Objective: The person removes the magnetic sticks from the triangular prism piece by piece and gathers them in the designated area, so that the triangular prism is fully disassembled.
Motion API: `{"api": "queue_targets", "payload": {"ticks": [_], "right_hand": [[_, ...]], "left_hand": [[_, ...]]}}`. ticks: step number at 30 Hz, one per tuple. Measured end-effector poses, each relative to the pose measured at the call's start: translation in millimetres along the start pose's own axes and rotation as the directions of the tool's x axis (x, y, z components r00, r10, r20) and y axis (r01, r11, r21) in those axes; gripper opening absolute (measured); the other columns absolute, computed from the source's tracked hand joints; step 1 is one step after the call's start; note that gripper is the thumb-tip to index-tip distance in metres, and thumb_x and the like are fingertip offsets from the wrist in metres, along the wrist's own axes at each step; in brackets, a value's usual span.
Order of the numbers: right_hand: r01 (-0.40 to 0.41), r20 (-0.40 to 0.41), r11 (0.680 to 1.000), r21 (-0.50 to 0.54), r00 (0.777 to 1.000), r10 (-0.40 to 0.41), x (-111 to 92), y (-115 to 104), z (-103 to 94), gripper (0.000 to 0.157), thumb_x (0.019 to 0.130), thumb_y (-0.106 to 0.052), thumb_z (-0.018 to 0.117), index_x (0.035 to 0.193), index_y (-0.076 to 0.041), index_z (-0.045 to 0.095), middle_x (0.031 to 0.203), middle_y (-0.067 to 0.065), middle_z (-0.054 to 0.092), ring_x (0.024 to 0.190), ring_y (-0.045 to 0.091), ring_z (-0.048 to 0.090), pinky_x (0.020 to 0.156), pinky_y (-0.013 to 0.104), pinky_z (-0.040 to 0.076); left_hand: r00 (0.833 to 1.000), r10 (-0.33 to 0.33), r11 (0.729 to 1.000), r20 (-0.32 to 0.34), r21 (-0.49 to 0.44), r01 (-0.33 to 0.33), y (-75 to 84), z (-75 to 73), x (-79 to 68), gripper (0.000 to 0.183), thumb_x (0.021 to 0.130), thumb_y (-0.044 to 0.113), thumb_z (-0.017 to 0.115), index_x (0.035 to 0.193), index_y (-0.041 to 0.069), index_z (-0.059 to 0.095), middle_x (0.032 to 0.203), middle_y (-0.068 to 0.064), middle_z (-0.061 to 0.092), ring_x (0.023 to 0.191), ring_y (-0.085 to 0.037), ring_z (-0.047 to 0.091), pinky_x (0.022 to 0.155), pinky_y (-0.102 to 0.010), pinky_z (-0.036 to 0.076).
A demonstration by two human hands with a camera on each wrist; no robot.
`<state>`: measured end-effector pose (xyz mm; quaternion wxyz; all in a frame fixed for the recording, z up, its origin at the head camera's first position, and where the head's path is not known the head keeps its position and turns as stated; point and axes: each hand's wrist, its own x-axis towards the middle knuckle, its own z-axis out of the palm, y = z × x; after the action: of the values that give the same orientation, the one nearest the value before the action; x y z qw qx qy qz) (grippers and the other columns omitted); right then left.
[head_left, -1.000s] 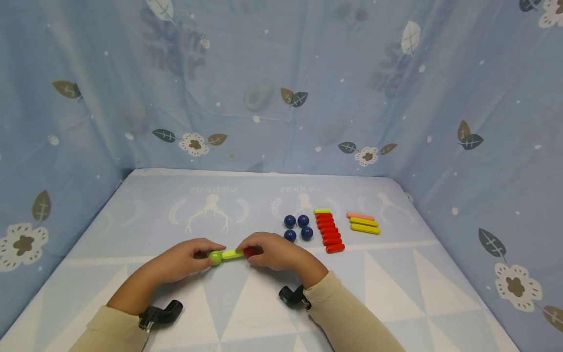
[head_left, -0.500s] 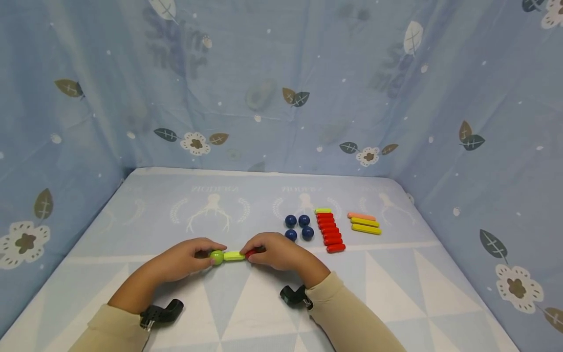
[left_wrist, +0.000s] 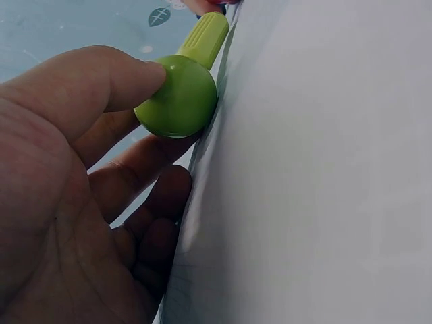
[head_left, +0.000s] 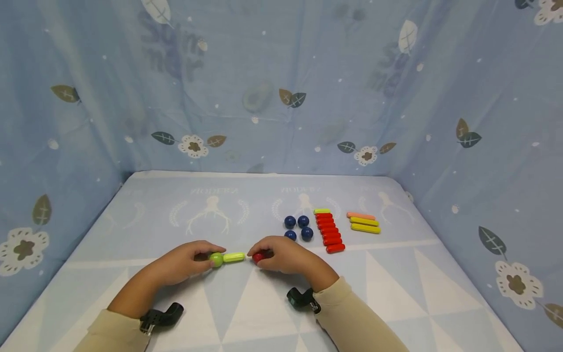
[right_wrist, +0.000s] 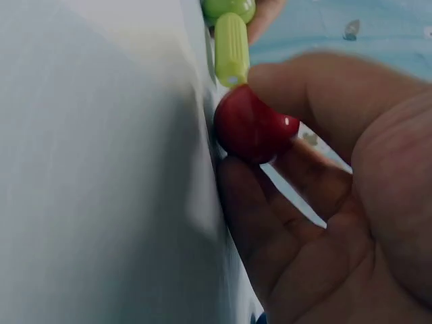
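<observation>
My left hand (head_left: 193, 261) pinches a lime-green ball (left_wrist: 179, 98) between thumb and fingers, low over the table. A short ribbed yellow-green rod (head_left: 234, 257) extends rightward from that ball, its far end free. In my right hand (head_left: 281, 255) is a dark red ball (right_wrist: 250, 125), pinched by thumb and fingers. It has a small knob on one side, seen in the right wrist view. A small gap separates the red ball from the rod's end in the head view. The left hand's fingers partly cover the green ball.
Several dark blue balls (head_left: 307, 233) lie right of the hands. Next to them is a column of several red rods (head_left: 330, 235) topped by a yellow-green rod (head_left: 322, 211). Farther right lie an orange rod (head_left: 360, 215) and two yellow rods (head_left: 365, 228). Patterned cloth covers the table (head_left: 246, 313).
The right hand has moved slightly right with the red ball, and a gap has opened between ball and rod. The left hand stays nearly still on the green ball.
</observation>
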<state>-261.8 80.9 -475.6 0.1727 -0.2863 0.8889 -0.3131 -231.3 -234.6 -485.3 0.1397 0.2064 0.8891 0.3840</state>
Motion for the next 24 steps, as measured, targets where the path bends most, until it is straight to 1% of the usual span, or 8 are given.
{"api": "queue_targets", "payload": {"ticks": [3,5,9,11,15,20,24], "right_hand": [[-0.01,0.004,1.0,0.006,1.0,0.01,-5,4,-1.4,0.036,0.096,-0.015,0.076,0.123,-0.039,0.075,0.126,-0.017,0.065,0.112,0.008,0.058,0.101,0.032,0.052],[-0.026,-0.004,1.0,0.017,1.0,0.027,-8,6,-2.0,0.037,0.097,-0.014,0.074,0.125,-0.038,0.074,0.127,-0.016,0.065,0.114,0.01,0.058,0.102,0.034,0.052],[-0.086,-0.047,0.994,0.062,0.995,0.089,-18,12,-4.5,0.034,0.097,-0.018,0.074,0.125,-0.036,0.073,0.123,-0.014,0.066,0.112,0.012,0.06,0.098,0.036,0.055],[-0.113,-0.076,0.99,0.087,0.99,0.12,-23,14,-5.9,0.033,0.096,-0.02,0.075,0.126,-0.035,0.072,0.12,-0.013,0.067,0.11,0.013,0.062,0.094,0.035,0.056],[-0.134,-0.131,0.984,0.115,0.98,0.148,-32,18,-8.6,0.031,0.096,-0.022,0.076,0.126,-0.03,0.072,0.115,-0.012,0.067,0.108,0.014,0.064,0.091,0.035,0.059],[-0.155,-0.193,0.982,0.107,0.966,0.174,-37,24,-9.8,0.03,0.096,-0.027,0.077,0.126,-0.029,0.072,0.113,-0.01,0.068,0.106,0.016,0.063,0.09,0.036,0.059],[-0.2,-0.23,0.973,0.114,0.948,0.222,-39,28,-11.1,0.03,0.096,-0.028,0.078,0.125,-0.03,0.072,0.112,-0.006,0.068,0.104,0.019,0.062,0.086,0.037,0.059]], "left_hand": [[1.0,0.0,1.0,0.0,0.009,0.0,-0.1,-0.5,-1.1,0.039,0.102,0.028,0.07,0.14,0.025,0.068,0.136,-0.004,0.065,0.113,-0.019,0.059,0.094,-0.041,0.051],[1.0,-0.003,1.0,0.002,0.009,0.003,0.1,-1.0,-1.9,0.039,0.102,0.028,0.07,0.141,0.025,0.067,0.136,-0.004,0.065,0.113,-0.02,0.058,0.093,-0.041,0.051],[1.0,-0.001,1.0,-0.002,0.015,0.001,1.2,-0.2,0.0,0.039,0.102,0.028,0.07,0.14,0.024,0.068,0.134,-0.004,0.065,0.112,-0.019,0.058,0.093,-0.04,0.05],[1.0,0.004,1.0,-0.004,0.023,-0.004,1.8,-0.5,-0.1,0.038,0.102,0.028,0.07,0.14,0.024,0.068,0.133,-0.003,0.066,0.111,-0.019,0.058,0.092,-0.037,0.05],[1.0,0.012,0.999,-0.004,0.03,-0.012,2.4,-0.7,-0.5,0.038,0.102,0.029,0.069,0.14,0.024,0.068,0.133,-0.003,0.065,0.11,-0.019,0.058,0.09,-0.033,0.05],[1.0,-0.006,1.0,-0.01,0.024,0.006,3.3,-0.8,-2.2,0.039,0.102,0.029,0.069,0.14,0.023,0.068,0.134,-0.004,0.065,0.111,-0.019,0.058,0.091,-0.036,0.051],[1.0,-0.011,1.0,-0.011,0.02,0.011,3.4,-0.4,-2.5,0.038,0.102,0.028,0.069,0.14,0.024,0.068,0.136,-0.004,0.064,0.112,-0.019,0.058,0.091,-0.035,0.05]]}}
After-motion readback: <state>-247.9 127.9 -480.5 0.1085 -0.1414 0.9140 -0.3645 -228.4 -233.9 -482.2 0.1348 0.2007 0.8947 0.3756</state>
